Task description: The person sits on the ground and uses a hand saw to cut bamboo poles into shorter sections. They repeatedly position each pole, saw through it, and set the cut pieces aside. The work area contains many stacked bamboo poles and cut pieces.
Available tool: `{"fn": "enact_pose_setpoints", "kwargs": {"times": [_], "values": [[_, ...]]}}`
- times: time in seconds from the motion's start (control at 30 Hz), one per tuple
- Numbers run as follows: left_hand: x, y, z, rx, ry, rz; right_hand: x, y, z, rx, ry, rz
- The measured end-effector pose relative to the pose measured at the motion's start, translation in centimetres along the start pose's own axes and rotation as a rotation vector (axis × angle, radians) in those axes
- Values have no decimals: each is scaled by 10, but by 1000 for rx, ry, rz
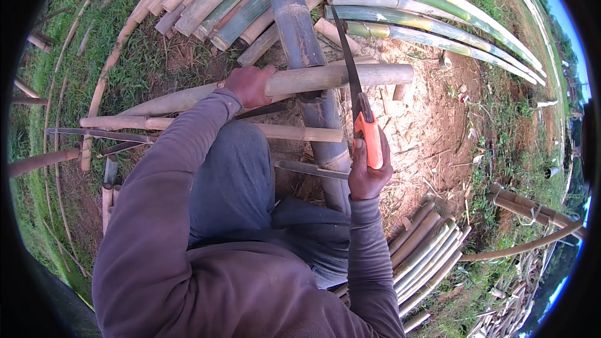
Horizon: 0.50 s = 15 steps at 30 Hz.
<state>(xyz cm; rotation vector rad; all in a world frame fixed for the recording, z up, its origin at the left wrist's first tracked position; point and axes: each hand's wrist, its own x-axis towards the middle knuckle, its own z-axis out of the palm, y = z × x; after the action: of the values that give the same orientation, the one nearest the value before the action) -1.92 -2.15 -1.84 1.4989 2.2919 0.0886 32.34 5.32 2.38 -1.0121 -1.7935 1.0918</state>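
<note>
My right hand (369, 172) is closed round the orange handle of a handsaw (349, 56). The saw's dark blade points away from me and crosses a pale bamboo pole (300, 81) toward its right end. My left hand (250, 86) grips that pole from above, left of the blade. Under the pole runs a thick grey bamboo log (294, 31), lying lengthwise in front of me. A thinner bamboo pole (300, 133) also rests across the log, nearer to me. Whether the saw teeth have bitten into the bamboo I cannot tell.
Cut bamboo lengths (213, 0) lie piled at the far left, with long green poles (426, 15) at the far right. A smaller bamboo stack (426, 253) sits beside my right forearm. Pale sawdust (400, 112) covers the soil right of the log. A bamboo frame (529, 206) stands at the right.
</note>
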Motion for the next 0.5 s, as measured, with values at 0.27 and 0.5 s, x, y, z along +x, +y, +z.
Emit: {"fn": "enact_pose_setpoints", "kwargs": {"times": [0.27, 0.5], "values": [[5, -14, 5, -92, -20, 47, -114, -35, -85, 38, -20, 108], [10, -10, -5, -101, -33, 37, 0, 6, 1, 88, 16, -66]]}}
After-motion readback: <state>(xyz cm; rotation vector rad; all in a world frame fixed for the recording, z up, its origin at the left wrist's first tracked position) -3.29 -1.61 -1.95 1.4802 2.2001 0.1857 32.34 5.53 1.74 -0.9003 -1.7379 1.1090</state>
